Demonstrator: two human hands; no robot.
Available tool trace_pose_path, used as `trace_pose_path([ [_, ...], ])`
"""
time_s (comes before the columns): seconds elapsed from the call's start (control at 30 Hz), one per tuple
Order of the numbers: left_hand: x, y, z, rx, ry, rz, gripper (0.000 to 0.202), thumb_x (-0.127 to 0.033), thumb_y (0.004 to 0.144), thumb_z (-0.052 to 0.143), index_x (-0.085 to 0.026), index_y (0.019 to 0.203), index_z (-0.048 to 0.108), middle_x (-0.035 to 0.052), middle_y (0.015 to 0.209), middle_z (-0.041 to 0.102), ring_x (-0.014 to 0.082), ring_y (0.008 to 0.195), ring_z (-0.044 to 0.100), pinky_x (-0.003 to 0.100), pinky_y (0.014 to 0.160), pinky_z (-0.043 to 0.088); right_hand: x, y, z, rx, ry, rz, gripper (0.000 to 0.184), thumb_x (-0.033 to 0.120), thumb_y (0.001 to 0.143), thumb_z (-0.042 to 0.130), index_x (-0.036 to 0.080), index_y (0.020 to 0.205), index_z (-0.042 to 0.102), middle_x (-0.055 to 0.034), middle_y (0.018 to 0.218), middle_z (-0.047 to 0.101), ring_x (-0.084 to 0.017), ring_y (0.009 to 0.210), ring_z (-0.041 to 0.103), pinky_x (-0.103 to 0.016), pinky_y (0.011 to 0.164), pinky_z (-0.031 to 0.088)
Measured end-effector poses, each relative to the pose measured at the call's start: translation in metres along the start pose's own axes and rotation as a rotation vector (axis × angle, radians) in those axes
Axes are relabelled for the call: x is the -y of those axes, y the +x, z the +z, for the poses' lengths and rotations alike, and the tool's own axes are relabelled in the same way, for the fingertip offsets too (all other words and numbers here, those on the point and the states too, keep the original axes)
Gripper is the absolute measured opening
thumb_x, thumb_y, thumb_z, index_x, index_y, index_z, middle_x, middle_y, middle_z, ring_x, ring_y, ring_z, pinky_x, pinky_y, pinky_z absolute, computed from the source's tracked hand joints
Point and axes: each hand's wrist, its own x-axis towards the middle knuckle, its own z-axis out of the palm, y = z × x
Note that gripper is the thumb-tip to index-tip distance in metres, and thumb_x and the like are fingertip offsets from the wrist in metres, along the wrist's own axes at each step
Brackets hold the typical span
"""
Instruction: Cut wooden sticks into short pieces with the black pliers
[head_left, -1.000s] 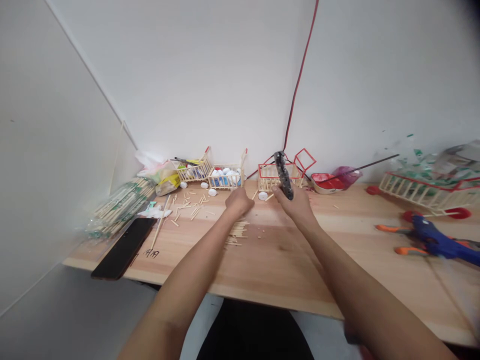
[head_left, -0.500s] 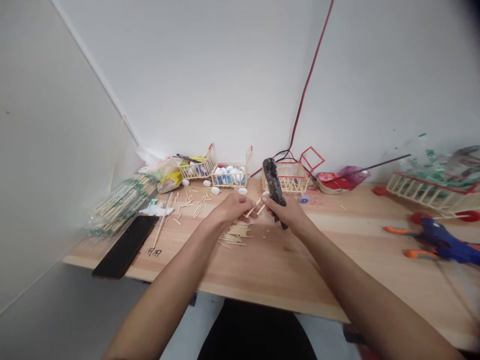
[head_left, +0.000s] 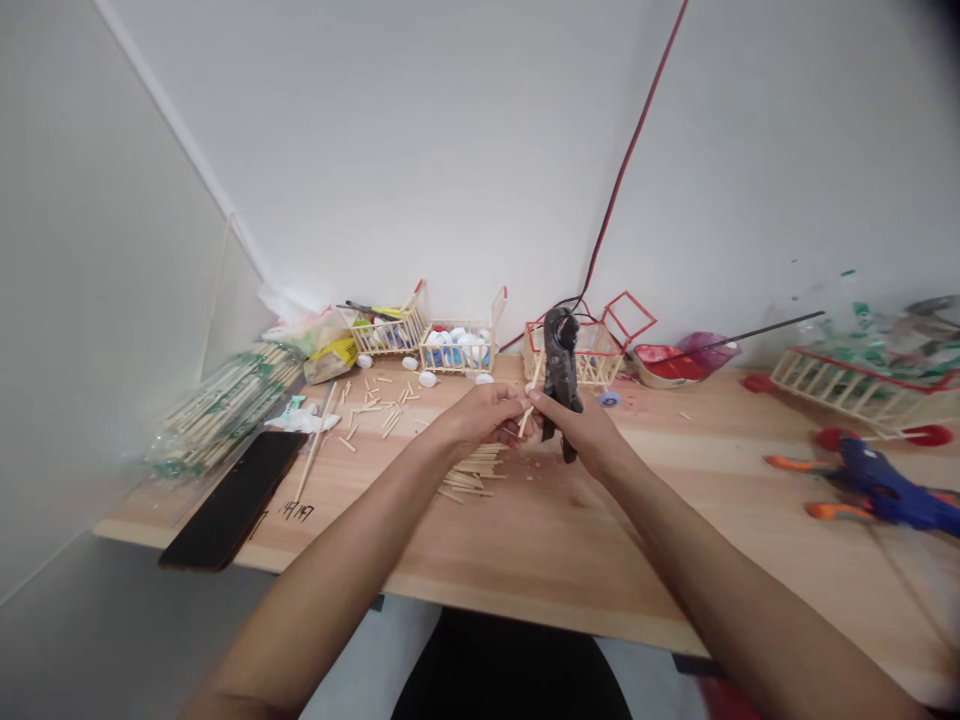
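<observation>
My right hand [head_left: 581, 430] is closed around dark cutting pliers [head_left: 560, 368], held upright over the middle of the wooden table [head_left: 570, 540]. My left hand [head_left: 480, 415] pinches a short wooden stick [head_left: 526, 420] and holds it against the right hand, just left of the pliers. Right below both hands lies a small pile of cut sticks [head_left: 472, 470].
Small stick baskets [head_left: 457, 348] and a red-edged frame [head_left: 592, 350] stand along the wall. Loose stick bits [head_left: 375, 405], a bundle of long sticks [head_left: 217, 410] and a black phone [head_left: 232, 497] lie left. A blue glue gun [head_left: 877, 485] and a stick cart [head_left: 855, 390] are right.
Both hands drew back from the far edge toward me. The left hand picked up a stick and brought it to the right hand, and the pliers swung upright.
</observation>
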Motion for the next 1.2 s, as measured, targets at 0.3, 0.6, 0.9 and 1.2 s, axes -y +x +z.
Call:
trace_pose_path([
  [0.3,0.016,0.001,-0.006,0.003,-0.025,0.021,0.050,-0.054,0.062,0.081,-0.011,0.079,0.062,0.0066,0.073,0.069,0.0126,0.063,0.064,0.024,0.062,0.047,0.006,-0.002,-0.002,-0.122,-0.119,-0.069,0.035,0.049,0.080,0.064,0.019,0.066,0.055,0.0015,0.061,0.054,-0.013,0.058,0.049,-0.026,0.055,0.040],
  [0.6,0.014,-0.010,-0.006,0.079,-0.152,0.010,0.048,-0.050,0.070,0.078,-0.009,0.091,0.069,0.0157,0.092,0.075,0.0194,0.077,0.072,0.030,0.073,0.054,0.017,-0.012,0.006,-0.146,-0.002,0.059,0.040,0.055,0.076,0.069,0.017,0.071,0.058,-0.0004,0.062,0.059,-0.013,0.056,0.052,-0.024,0.047,0.040],
  [0.9,0.012,-0.012,-0.002,-0.013,0.083,0.195,0.025,-0.033,0.079,0.071,-0.009,0.084,0.073,0.0114,0.084,0.075,0.0167,0.071,0.072,0.027,0.073,0.056,0.015,-0.006,-0.002,-0.216,0.193,0.075,0.038,0.053,0.075,0.072,0.016,0.077,0.062,-0.0001,0.062,0.059,-0.011,0.051,0.052,-0.022,0.037,0.033],
  [1.2,0.012,-0.013,0.004,-0.068,0.145,0.293,0.022,-0.030,0.085,0.064,-0.010,0.082,0.072,0.0090,0.078,0.075,0.0151,0.068,0.071,0.025,0.069,0.056,0.024,-0.014,0.003,-0.204,0.091,0.053,0.042,0.055,0.080,0.066,0.016,0.066,0.061,-0.0009,0.061,0.058,-0.009,0.048,0.049,-0.020,0.034,0.032],
])
